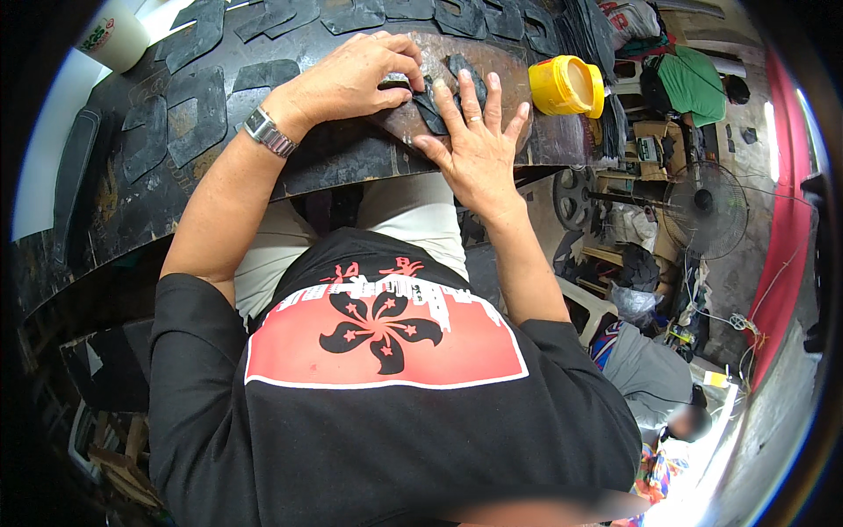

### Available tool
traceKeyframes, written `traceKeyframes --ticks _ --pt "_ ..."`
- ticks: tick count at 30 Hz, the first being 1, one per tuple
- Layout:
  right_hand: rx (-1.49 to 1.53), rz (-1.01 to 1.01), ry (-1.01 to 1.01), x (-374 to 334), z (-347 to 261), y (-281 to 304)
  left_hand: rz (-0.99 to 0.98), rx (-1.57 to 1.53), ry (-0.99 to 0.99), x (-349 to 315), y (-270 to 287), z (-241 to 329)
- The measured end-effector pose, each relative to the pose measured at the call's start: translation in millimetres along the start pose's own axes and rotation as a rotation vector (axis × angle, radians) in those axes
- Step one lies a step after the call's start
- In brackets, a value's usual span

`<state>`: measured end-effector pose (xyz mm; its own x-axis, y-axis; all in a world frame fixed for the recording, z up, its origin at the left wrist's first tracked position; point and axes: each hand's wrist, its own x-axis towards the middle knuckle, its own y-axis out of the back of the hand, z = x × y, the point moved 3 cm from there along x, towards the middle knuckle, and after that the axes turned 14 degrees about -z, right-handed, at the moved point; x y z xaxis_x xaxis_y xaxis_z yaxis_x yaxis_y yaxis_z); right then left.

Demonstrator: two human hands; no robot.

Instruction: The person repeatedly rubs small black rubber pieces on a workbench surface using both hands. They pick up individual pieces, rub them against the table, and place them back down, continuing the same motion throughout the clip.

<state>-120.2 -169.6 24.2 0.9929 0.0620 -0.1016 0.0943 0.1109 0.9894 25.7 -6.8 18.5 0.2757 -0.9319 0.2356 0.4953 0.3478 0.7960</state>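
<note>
A dark, flat cut piece point(428, 112), perhaps leather, lies on a worn brown board point(428, 48) at the table's near edge. My right hand point(479, 145) presses on it with fingers spread, covering part of it. At the piece's left side, my left hand point(373, 75) has its fingers bent and the thumb drawn toward them. Whatever is between those fingers is too small and hidden to make out. A steel watch point(269, 132) is on my left wrist. Just right of the board stands an open yellow tub point(562, 86) with tan contents.
Several black cut pieces with openings point(197, 114) lie across the dark table point(307, 180). A white cup point(114, 39) stands far left. To the right are a stand fan point(705, 209), a person in green point(694, 86) and another in grey point(645, 369).
</note>
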Motion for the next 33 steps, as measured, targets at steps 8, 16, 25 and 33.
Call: traceKeyframes --ticks 8,16,25,33 --pt "0.138 -0.018 0.030 -22 -20 1 0.022 -0.012 -0.003 0 -1 0" --pt "0.175 0.024 0.016 10 -16 -1 0.071 -0.208 0.029 2 4 -9" --pt "0.231 -0.078 0.069 15 -10 -3 0.204 -0.307 0.083 0 7 -14" --pt "0.507 -0.035 0.147 -4 -8 5 0.106 -0.068 -0.045 0 4 -4"
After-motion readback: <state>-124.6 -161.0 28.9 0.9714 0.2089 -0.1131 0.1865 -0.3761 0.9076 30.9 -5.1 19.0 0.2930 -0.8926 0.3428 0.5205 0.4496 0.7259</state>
